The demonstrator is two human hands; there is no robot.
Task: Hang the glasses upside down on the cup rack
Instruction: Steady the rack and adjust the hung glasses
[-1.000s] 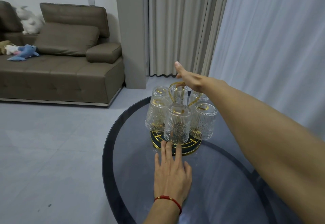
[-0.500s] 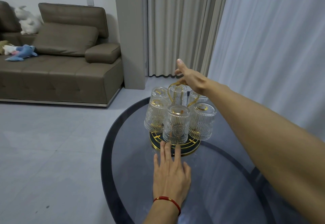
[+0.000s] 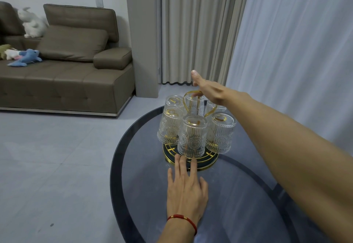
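Right hand (image 3: 209, 90) atop cup rack (image 3: 191, 158) handle; left hand (image 3: 186, 191) touching base.

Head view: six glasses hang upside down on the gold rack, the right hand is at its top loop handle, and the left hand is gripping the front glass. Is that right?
Not quite. In the head view the left hand is not gripping the front glass; it lies flat on the table, fingertips at the rack base. The rest holds: six inverted glasses, right hand at the loop handle.
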